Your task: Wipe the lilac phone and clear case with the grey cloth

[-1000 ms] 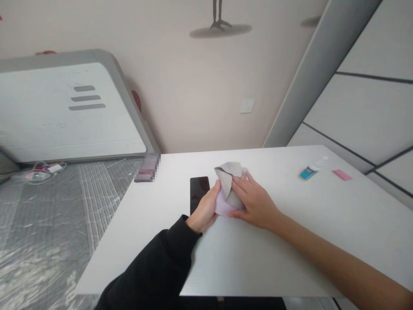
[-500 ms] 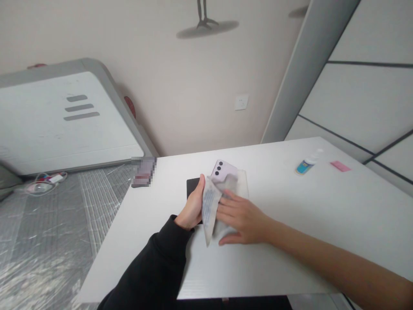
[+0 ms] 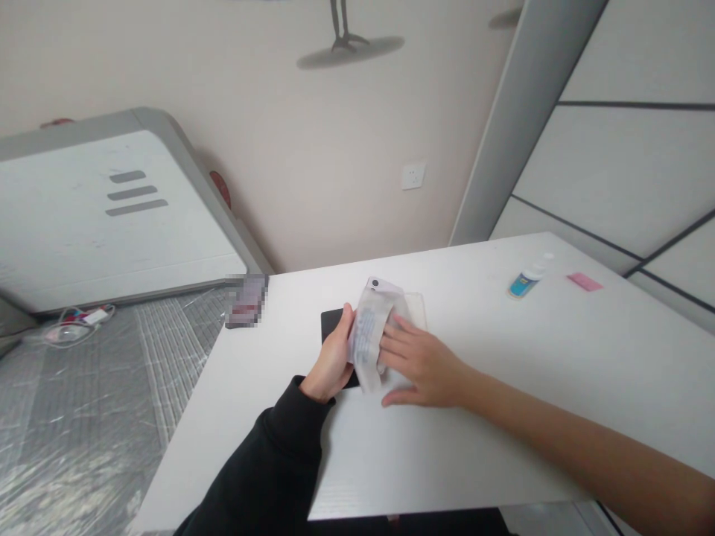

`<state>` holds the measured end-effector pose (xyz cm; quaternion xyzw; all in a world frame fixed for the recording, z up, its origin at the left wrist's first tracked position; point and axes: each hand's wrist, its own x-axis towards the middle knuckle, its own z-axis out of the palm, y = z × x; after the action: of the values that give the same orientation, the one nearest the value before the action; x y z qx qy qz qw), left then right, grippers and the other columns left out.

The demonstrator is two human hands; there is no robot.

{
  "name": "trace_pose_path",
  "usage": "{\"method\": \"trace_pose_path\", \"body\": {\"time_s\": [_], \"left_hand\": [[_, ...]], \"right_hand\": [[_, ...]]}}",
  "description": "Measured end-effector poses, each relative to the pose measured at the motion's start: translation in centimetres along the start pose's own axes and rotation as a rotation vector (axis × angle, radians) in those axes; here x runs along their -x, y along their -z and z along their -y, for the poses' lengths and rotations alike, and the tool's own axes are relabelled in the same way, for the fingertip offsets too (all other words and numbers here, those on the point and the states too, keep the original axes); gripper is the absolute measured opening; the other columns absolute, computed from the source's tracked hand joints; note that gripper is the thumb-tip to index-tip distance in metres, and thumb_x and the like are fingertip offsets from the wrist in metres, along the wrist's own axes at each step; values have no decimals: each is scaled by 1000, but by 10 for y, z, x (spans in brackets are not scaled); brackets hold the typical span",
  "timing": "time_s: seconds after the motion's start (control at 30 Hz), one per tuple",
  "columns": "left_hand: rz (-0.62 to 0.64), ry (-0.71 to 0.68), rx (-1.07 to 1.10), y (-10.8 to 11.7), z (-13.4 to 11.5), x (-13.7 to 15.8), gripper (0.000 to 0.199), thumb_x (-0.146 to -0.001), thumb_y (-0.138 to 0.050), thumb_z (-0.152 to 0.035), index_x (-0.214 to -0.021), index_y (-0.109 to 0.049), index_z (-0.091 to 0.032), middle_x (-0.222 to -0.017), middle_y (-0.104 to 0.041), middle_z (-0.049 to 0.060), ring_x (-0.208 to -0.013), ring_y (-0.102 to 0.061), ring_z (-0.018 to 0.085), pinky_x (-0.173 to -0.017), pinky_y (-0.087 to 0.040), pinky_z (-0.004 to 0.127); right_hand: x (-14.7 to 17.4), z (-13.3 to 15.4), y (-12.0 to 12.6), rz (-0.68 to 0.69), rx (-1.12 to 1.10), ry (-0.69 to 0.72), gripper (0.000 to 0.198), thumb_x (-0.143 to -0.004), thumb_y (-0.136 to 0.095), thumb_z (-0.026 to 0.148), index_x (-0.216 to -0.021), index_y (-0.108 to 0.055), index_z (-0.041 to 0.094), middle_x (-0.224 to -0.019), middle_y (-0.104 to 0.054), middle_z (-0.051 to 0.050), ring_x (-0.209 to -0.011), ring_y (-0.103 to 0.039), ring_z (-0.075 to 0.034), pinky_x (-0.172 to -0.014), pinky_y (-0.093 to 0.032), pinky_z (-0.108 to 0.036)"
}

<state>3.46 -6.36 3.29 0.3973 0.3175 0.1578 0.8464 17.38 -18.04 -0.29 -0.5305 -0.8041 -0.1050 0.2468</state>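
Note:
My left hand (image 3: 332, 357) grips a pale lilac smartphone (image 3: 395, 286) by its left edge, thumb along the side. The phone's back faces me, one dark camera lens showing at the top. Over the back lies a thin whitish cloth (image 3: 366, 342) with faint bluish print, which covers most of the phone. My right hand (image 3: 424, 365) presses this cloth onto the phone with its fingers. A flat black object (image 3: 331, 320) lies partly hidden beneath my left hand. Behind my right hand, a clear, thin-edged piece (image 3: 416, 304) rests on the table, mostly covered.
The white table (image 3: 474, 447) bears a small bottle with a blue label (image 3: 525, 284) and a pink slip (image 3: 584, 281) at the right. A pixelated dark item (image 3: 246, 301) lies at its left edge. A wall and grey-white panels stand behind.
The cloth has shifted up over the phone's camera area, so fewer lenses show. My right hand has moved slightly up with it. My left hand keeps its hold.

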Motion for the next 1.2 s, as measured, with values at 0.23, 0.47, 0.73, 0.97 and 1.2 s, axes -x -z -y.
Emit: {"method": "trace_pose_path", "body": {"time_s": [0.23, 0.47, 0.73, 0.97, 1.2], "left_hand": [[21, -73, 10, -3, -3, 1, 51, -103, -44, -50, -123, -71, -11, -98, -80, 13, -87, -76, 23, -79, -59, 30], [169, 32, -139, -1, 4, 5, 71, -92, -48, -71, -127, -67, -12, -85, -78, 11, -66, -73, 20, -53, -51, 23], [35, 68, -15, 0, 2, 2, 64, -98, -46, -62, -122, -71, -7, -94, -79, 16, -83, -75, 25, -76, -56, 31], [225, 6, -71, -3, 3, 5, 71, -96, -40, -69, -124, -70, -11, -92, -79, 13, -83, -75, 25, -72, -55, 28], [142, -70, 20, -1, -2, 1, 67, -101, -37, -62, -130, -67, -9, -102, -78, 16, -90, -75, 27, -83, -56, 33]], "right_hand": [[4, -9, 8, -144, 96, -75, 56, -106, -34, 52, -121, -69, 11, -120, -74, -18, -123, -64, -31, -113, -43, -53], [5, -21, 15, -125, 157, -254, 76, -104, -21, 61, -138, -57, 3, -135, -63, -27, -135, -52, -41, -112, -35, -70], [-2, 8, 8, 20, -80, 81, 59, -105, -31, 56, -125, -68, 14, -117, -74, -14, -121, -61, -28, -119, -33, -54], [1, -12, 19, -65, 56, -196, 73, -101, -27, 66, -131, -63, 10, -128, -67, -22, -124, -58, -37, -113, -34, -65], [-1, 1, 11, 40, -79, 77, 58, -102, -40, 61, -119, -69, 15, -113, -74, -13, -117, -63, -29, -117, -36, -54]]}}
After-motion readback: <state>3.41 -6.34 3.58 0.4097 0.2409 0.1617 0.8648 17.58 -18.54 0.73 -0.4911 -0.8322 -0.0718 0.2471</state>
